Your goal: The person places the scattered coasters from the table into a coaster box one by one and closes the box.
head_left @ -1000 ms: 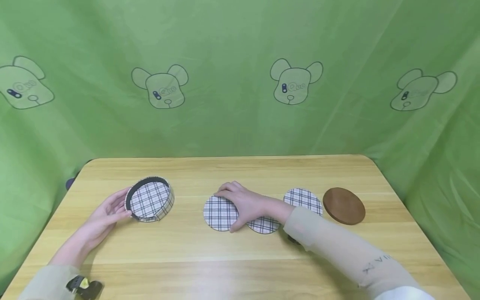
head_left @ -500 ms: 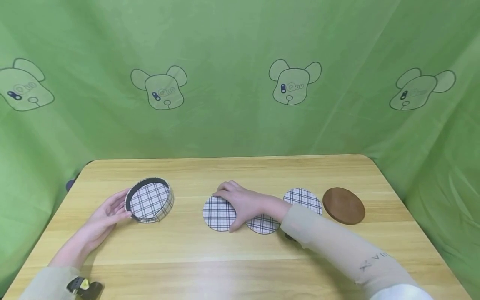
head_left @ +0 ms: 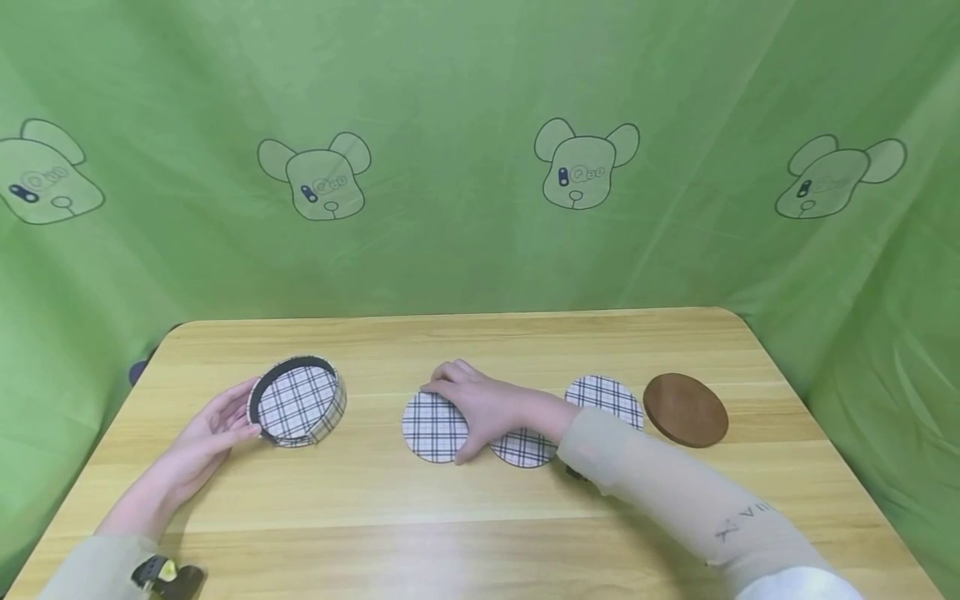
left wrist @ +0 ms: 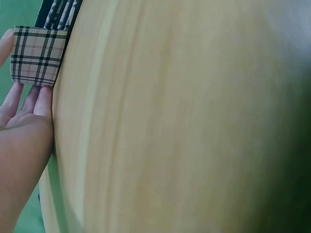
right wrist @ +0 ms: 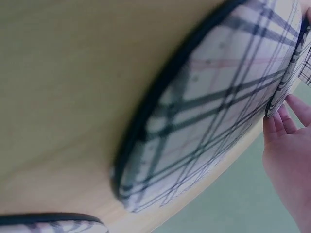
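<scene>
At the table's left, my left hand (head_left: 213, 433) holds a round, shallow plaid coaster holder (head_left: 330, 419) with a dark inner wall, thumb at its near rim and the other fingers behind. In the left wrist view, fingertips touch the plaid side (left wrist: 38, 57) of the holder. Right of it, my right hand (head_left: 483, 408) spans a flat round plaid coaster (head_left: 430, 429), thumb at the near edge and fingertips at the far edge. A second plaid coaster (head_left: 522, 451) lies partly hidden under the right hand; it looms large in the right wrist view.
Beyond the right wrist lies another plaid coaster (head_left: 602, 397), partly covered by the sleeve. A brown round disc (head_left: 686, 410) sits to its right. The wooden table (head_left: 360, 508) ends at a green curtain (head_left: 450, 258).
</scene>
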A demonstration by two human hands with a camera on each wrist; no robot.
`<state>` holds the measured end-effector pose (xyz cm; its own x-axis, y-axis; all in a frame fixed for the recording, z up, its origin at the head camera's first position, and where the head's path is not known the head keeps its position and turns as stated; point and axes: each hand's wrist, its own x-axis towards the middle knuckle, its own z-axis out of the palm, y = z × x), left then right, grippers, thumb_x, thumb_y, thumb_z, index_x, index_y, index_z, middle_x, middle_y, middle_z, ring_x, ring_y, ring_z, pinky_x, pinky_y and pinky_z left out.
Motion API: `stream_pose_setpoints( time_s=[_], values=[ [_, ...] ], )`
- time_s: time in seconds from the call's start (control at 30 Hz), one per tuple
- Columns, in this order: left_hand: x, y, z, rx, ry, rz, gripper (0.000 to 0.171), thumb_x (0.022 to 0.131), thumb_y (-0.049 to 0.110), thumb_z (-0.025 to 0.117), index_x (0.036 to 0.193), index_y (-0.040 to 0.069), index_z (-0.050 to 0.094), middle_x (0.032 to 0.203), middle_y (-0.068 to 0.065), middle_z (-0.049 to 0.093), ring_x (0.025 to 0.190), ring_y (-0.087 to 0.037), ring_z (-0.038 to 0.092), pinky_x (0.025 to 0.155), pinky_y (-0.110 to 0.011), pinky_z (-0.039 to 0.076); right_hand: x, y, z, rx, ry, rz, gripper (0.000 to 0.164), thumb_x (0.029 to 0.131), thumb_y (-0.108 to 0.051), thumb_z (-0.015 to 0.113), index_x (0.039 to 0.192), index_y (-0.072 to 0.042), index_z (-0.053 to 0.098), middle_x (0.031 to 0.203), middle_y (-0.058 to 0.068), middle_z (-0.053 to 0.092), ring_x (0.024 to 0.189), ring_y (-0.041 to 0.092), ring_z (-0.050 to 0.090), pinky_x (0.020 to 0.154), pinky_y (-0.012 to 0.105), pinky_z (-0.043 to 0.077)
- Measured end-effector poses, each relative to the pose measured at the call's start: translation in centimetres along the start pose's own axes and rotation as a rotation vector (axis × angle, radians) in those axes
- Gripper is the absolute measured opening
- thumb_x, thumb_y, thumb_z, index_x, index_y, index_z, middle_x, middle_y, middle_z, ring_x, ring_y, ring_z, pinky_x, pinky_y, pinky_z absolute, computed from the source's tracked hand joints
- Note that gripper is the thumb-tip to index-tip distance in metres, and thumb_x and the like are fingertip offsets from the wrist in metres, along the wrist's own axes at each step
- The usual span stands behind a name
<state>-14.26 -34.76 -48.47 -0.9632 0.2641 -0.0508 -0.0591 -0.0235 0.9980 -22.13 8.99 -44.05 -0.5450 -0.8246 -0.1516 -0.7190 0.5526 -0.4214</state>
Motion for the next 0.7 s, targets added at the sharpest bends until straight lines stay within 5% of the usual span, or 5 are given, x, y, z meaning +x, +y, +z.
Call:
stream_pose_setpoints(
  time_s=[0.7],
  values=[
    [-0.1,-0.1,0.0,0.003,0.009,-0.006,0.073,0.101,-0.008,0.059,0.165,0.007,0.028,0.141,0.027,0.050,0.128,0.014,0.052,0.104,0.000,0.044,2.5,-0.8,-0.7,0.018,0.062,-0.010,0.117,0.068,-0.042,0.098,0.161,-0.004,0.039,0.155,0.015,0.041,0.143,0.029,0.039,0.127,0.047,0.043]
  ],
)
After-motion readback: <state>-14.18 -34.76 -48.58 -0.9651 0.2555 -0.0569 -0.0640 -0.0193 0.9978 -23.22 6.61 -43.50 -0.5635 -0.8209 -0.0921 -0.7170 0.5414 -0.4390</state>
